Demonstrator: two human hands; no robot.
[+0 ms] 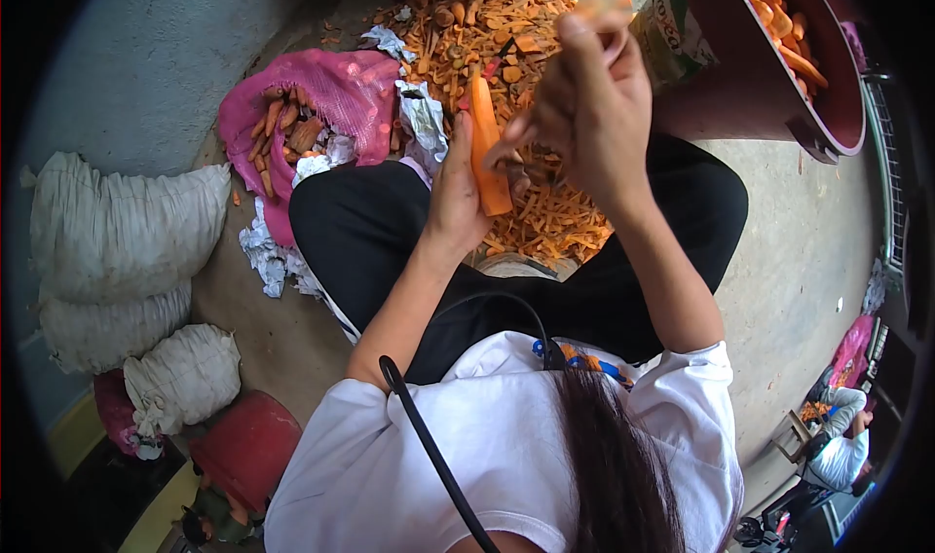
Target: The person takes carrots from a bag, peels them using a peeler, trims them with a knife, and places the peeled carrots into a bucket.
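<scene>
Upright in my left hand [460, 193] is a peeled orange carrot [484, 134], cut flat at its lower end. My right hand [594, 105] is raised just right of the carrot, its fingers curled and partly smeared by motion. Whatever those fingers hold, if anything, I cannot make out. Beyond both hands spreads a heap of carrot peelings [555, 217], with carrot ends and pieces mixed in. A pink mesh sack [336, 81] of unpeeled carrots [278, 129] lies open to the left of my knees.
At the upper right stands a dark red tub [721, 91] holding peeled carrots [779, 27]. White sacks [127, 227] are stacked along the left wall, near a red bucket [248, 446]. Crumpled paper [263, 251] lies by my left knee. Another person [838, 456] sits at the far lower right.
</scene>
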